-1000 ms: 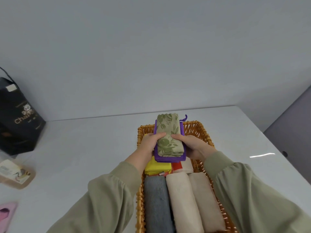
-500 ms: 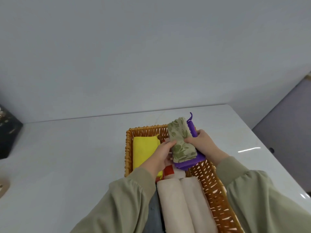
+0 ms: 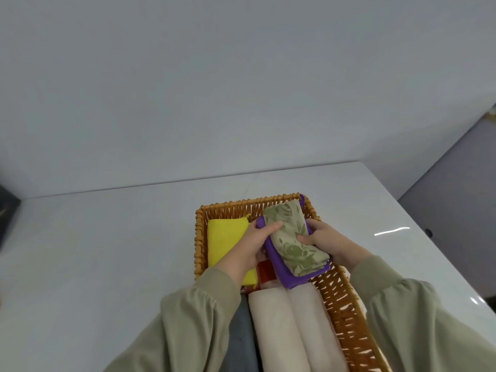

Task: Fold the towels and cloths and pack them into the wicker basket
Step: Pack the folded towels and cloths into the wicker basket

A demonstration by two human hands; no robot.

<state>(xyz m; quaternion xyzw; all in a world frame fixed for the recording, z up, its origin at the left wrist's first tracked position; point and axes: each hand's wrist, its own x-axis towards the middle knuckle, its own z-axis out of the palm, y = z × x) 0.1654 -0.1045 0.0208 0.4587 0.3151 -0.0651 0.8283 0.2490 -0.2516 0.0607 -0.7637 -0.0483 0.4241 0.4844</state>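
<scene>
Grip first: both your hands are closed on one small stack, thumbs on top. Your left hand (image 3: 252,245) pinches its left edge and your right hand (image 3: 326,244) holds the right edge. The stack is a leaf-print cloth (image 3: 292,237) lying on a folded purple cloth (image 3: 285,272). It is held tilted over the far right corner of the wicker basket (image 3: 198,237) and is not yet set down.

The two cloths are only loosely paired. If you let go unevenly, the leaf-print one could slide off, or the purple folds could spring open. The purple loop (image 3: 302,197) at the far rim might catch on the wicker.

Beside the stack, a yellow cloth (image 3: 225,237) fills the far left, and a red cloth (image 3: 265,272) peeks out by your left wrist. Pushing down crooked could ruck those up.

Nearer you, two beige towels (image 3: 273,331) and a grey towel (image 3: 243,336) lie side by side. The purple corner overhangs the beige ones and may snag there. Everything sits on a white table (image 3: 107,251).
</scene>
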